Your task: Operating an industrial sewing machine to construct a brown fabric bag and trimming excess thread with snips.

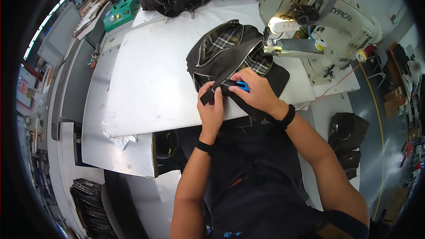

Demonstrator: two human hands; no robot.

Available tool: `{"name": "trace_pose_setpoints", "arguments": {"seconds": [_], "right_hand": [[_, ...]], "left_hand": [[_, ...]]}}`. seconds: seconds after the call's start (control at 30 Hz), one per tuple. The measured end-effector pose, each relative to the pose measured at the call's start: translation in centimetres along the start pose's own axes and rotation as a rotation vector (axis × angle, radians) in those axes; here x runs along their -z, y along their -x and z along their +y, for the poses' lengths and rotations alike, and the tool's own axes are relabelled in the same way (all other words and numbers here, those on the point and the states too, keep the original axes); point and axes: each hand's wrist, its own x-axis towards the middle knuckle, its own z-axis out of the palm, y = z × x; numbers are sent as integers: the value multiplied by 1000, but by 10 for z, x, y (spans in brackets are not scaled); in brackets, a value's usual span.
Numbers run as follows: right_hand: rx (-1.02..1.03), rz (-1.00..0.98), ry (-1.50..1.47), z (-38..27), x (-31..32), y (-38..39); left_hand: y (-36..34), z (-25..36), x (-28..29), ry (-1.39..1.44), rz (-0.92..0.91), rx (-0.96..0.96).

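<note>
Both forearms rise from 6 o'clock: left hand (211, 106) pinches the bag strap (208, 97) taut while right hand (256, 92) grips blue thread snips (241, 86) against the plaid-lined bag (226, 55).

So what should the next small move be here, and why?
Probably close the blue snips on the black strap. The right hand has them at the strap by the dark plaid-lined bag, while the left hand pinches the strap's end taut, clear of the sewing machine.
</note>
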Motion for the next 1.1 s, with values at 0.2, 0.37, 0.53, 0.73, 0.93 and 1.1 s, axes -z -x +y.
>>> {"name": "trace_pose_setpoints", "arguments": {"seconds": [0.2,0.37,0.53,0.73,0.93,1.1], "right_hand": [[-46,-35,-189,-13,10,16],[-204,40,-56,-3,69,70],[-760,107,63,34,141,136],[-528,337,532,110,153,134],[-548,377,569,146,143,152],[-359,344,666,157,145,157]], "left_hand": [[2,2,-1,19,-1,-23],[4,7,-3,97,10,39],[3,9,-4,-55,-49,26],[3,14,-8,-133,-69,3],[5,12,-10,-125,-45,-3],[6,8,-7,-114,-29,6]]}}
